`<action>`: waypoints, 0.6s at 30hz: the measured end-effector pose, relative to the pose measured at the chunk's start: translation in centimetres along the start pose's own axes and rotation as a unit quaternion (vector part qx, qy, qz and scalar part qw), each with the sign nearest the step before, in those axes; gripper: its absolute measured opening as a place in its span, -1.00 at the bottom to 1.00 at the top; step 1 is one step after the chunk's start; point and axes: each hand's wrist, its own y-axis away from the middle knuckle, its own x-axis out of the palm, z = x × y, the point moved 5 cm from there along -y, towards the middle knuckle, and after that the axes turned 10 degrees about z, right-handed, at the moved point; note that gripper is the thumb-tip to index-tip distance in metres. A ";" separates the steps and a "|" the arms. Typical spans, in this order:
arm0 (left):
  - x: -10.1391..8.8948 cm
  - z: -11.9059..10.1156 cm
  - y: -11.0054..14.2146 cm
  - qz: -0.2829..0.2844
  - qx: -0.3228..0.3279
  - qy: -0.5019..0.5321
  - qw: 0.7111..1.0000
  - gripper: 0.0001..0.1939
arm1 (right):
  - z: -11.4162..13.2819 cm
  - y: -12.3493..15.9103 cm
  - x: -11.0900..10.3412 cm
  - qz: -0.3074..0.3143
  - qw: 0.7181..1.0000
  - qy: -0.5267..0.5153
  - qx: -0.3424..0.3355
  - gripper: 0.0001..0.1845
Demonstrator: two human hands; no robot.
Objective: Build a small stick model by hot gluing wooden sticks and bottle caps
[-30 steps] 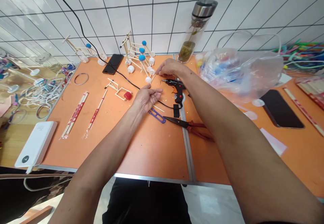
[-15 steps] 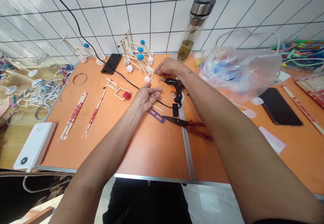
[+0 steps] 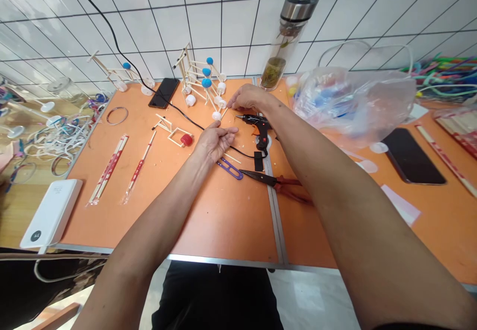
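Observation:
My left hand (image 3: 215, 142) lies palm up on the orange table (image 3: 208, 215), fingers stretched out and holding nothing. My right hand (image 3: 249, 98) is farther back with its fingers pinched together beside the stick-and-cap model (image 3: 203, 85); it seems to grip a thin wooden stick at the model's near edge. A black glue gun (image 3: 258, 125) lies just in front of the right hand. A purple clip (image 3: 230, 168) and red-handled scissors (image 3: 278, 184) lie under my left wrist and right forearm. A small stick frame with a red cap (image 3: 178, 135) rests left of the left hand.
Wrapped chopsticks (image 3: 109, 168) and a white power bank (image 3: 51, 214) lie at the left. A black phone (image 3: 163, 93) sits at the back, another phone (image 3: 413, 156) at the right. A glass bottle (image 3: 285, 41) and a clear plastic bag (image 3: 354, 105) stand behind.
Both hands stay almost where they were; the view has shifted slightly.

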 end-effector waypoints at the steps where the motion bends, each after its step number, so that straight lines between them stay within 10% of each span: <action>1: 0.0 0.0 0.0 0.000 0.000 0.001 1.000 -0.21 | 0.0 0.0 0.0 -0.002 1.000 0.000 0.001 -0.72; 18: 0.1 0.2 -0.1 0.018 -0.015 0.035 0.999 -0.23 | -0.3 0.2 0.2 -0.012 1.000 -0.026 0.002 -0.73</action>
